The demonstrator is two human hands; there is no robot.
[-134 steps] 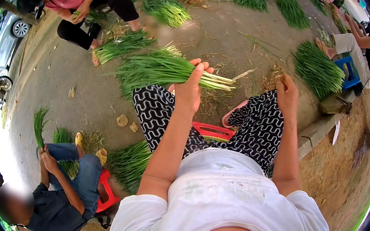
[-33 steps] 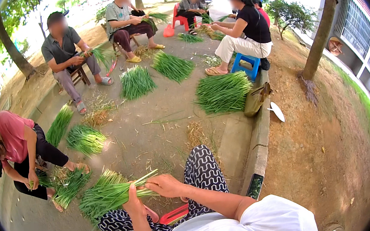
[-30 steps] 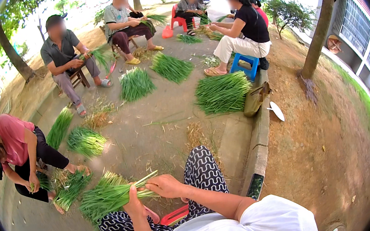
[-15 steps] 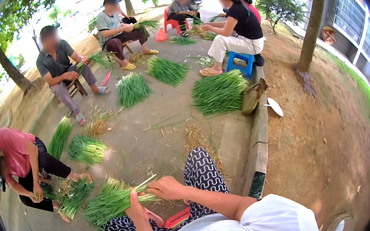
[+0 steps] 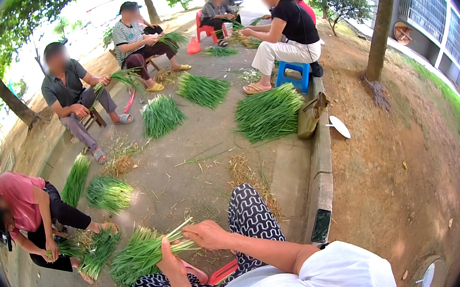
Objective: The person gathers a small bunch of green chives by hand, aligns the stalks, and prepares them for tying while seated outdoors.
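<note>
My left hand [image 5: 169,260] is closed around a bunch of green chives [image 5: 139,257], its thumb raised along the stalks. The long leaves spread out to the left over my patterned trouser leg and the ground. Pale stem ends point right, toward my right hand [image 5: 207,235]. That hand pinches the stalks near these ends with bent fingers. Exactly how many stalks it grips is hidden by the fingers.
Chive heaps lie on the pavement, one large [image 5: 269,112], others left [image 5: 110,193] and ahead [image 5: 163,116]. Co-workers sit around, one in pink [image 5: 23,195] close on my left. Right, a kerb [image 5: 316,190] bears a dark flat object [image 5: 321,225]; an olive bag [image 5: 312,116] leans there.
The view has shifted slightly. Both my hands keep nearly the same hold on the chives. The seated person in the grey shirt holds their chives a little farther from their other hand.
</note>
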